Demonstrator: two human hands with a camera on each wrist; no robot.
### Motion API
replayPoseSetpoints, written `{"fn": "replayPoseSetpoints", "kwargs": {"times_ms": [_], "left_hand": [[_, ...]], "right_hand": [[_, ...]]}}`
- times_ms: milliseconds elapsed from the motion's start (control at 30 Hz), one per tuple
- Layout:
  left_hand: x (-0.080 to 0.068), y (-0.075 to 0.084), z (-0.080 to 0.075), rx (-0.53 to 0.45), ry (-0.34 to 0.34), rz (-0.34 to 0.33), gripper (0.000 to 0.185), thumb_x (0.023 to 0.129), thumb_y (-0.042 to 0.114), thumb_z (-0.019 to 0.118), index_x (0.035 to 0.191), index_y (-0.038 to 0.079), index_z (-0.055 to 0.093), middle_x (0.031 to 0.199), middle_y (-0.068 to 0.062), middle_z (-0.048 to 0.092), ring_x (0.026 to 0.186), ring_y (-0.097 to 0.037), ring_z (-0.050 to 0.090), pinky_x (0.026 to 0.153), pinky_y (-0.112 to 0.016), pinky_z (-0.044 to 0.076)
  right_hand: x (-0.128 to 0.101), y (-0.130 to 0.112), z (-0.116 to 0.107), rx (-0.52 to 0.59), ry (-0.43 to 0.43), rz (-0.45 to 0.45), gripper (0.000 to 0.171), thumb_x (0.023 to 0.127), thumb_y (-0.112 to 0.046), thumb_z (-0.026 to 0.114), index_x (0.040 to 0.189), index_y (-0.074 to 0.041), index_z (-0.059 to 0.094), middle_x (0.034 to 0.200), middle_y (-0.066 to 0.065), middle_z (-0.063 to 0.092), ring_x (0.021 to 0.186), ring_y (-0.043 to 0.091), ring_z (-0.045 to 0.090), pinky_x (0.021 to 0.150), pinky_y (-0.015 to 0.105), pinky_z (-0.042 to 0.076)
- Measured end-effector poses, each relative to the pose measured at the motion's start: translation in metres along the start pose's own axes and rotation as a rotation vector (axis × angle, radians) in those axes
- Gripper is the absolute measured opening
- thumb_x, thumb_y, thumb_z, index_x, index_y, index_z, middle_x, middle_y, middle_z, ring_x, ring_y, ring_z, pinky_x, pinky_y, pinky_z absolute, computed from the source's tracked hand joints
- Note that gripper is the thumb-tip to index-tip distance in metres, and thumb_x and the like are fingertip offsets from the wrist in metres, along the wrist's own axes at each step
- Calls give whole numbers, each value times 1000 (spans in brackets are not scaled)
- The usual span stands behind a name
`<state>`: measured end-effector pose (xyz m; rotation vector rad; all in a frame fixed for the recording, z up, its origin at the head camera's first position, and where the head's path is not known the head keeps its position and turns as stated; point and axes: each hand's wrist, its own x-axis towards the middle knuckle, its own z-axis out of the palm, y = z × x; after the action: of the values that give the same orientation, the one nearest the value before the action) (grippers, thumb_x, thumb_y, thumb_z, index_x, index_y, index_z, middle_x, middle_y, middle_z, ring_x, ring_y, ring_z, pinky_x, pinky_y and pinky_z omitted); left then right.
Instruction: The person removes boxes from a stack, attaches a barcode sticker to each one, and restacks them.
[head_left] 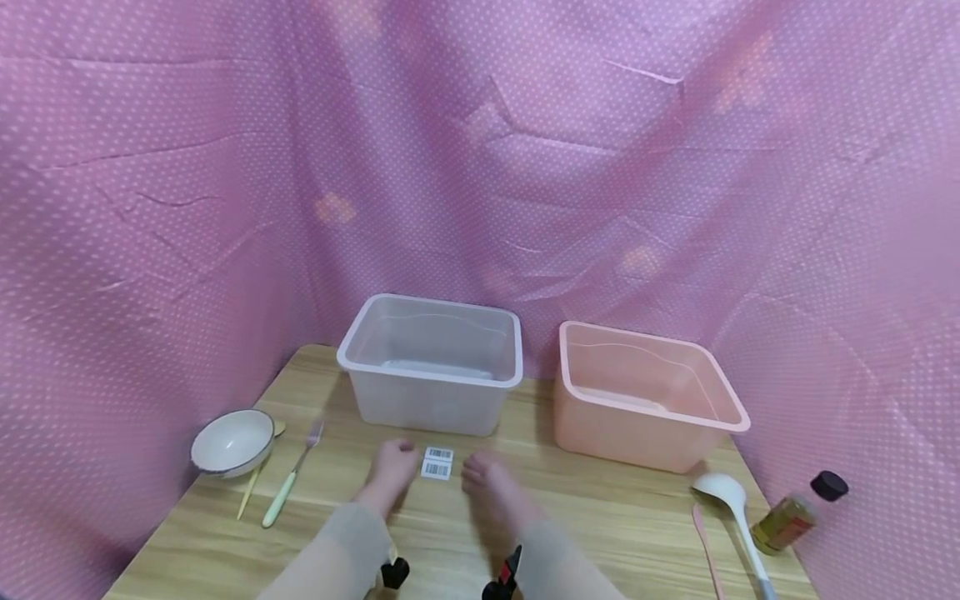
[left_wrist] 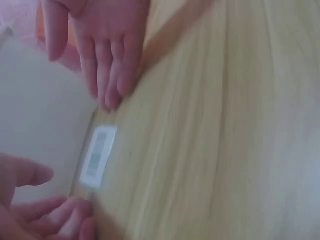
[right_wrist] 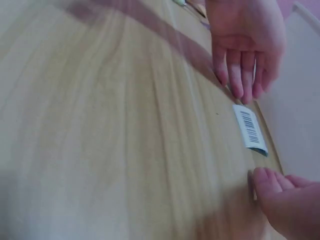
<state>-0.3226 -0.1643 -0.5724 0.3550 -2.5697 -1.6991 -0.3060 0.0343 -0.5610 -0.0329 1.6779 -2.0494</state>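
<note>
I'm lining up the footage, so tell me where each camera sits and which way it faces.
Head: worn high, looking forward and down at the table; shows both forearms, left hand, right hand.
Left wrist: low, looking across the barcode label at both hands.
Right wrist: low, looking across the same label from the opposite side.
Shared: label and both hands.

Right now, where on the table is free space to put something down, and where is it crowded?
Bare wood lies between the fork and the left hand, and a wide patch from the right hand to the ladle, in front of the pink bin. It is crowded around the barcode labels between the hands, by the bowl, and at the right edge by the bottle.
</note>
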Motion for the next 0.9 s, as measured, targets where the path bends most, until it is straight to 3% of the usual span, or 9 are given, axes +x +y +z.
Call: {"fn": "replayPoseSetpoints", "kwargs": {"times_ms": [33, 133, 267, 400, 533, 633, 767, 900], "left_hand": [[-2, 2, 3, -7, 5, -31, 39, 90, 6, 61, 124, -12, 57, 119, -30, 61, 110, -45, 57, 94, -54, 47], [-6, 7, 10, -42, 9, -77, 40, 83, 5, 68, 118, -13, 59, 110, -27, 64, 100, -40, 61, 88, -50, 50], [-13, 11, 17, -105, -1, -103, 41, 76, -3, 68, 115, -13, 60, 100, -20, 65, 89, -32, 61, 80, -44, 52], [-20, 11, 23, -139, 6, -122, 34, 79, -1, 69, 112, -8, 65, 99, -13, 67, 89, -28, 60, 81, -44, 50], [-26, 18, 30, -146, 26, -92, 25, 82, 7, 74, 105, -1, 69, 98, -11, 68, 91, -28, 61, 84, -46, 49], [-29, 25, 37, -165, 28, -54, 21, 80, 8, 77, 99, 0, 70, 95, -10, 68, 86, -26, 62, 80, -42, 51], [-37, 32, 50, -240, -18, -12, 20, 79, 5, 77, 96, -3, 71, 93, -11, 68, 83, -23, 61, 72, -33, 53], [-46, 34, 59, -330, -101, 56, 24, 81, -2, 73, 103, -9, 69, 97, -17, 69, 88, -26, 64, 76, -34, 55]], "right_hand": [[1, 3, 0, 9, -12, -20, 64, 107, -30, 31, 145, 20, 18, 149, 39, 24, 138, 51, 26, 113, 60, 17], [6, 9, 2, 64, -26, -59, 61, 107, -25, 31, 145, 20, 16, 149, 39, 22, 139, 50, 24, 113, 56, 21], [8, 14, 2, 76, -23, -73, 58, 107, -23, 33, 144, 19, 21, 148, 38, 29, 137, 49, 30, 112, 55, 26], [2, 10, 5, 26, 19, -53, 55, 106, -24, 38, 144, 15, 28, 145, 35, 37, 133, 48, 38, 108, 55, 32], [-7, 1, 5, -220, 226, -161, 47, 100, -20, 54, 137, 9, 46, 133, 27, 53, 119, 41, 50, 100, 54, 41], [-12, -2, 6, -450, 405, -310, 36, 92, -10, 65, 125, 5, 60, 121, 22, 60, 112, 38, 55, 95, 54, 45], [-17, -2, 5, -654, 493, -450, 26, 86, -3, 72, 111, -2, 71, 108, 11, 61, 105, 33, 55, 92, 50, 46], [-22, 3, -1, -780, 513, -521, 22, 84, -4, 75, 106, -5, 74, 102, 5, 59, 100, 25, 55, 88, 45, 47]]}}
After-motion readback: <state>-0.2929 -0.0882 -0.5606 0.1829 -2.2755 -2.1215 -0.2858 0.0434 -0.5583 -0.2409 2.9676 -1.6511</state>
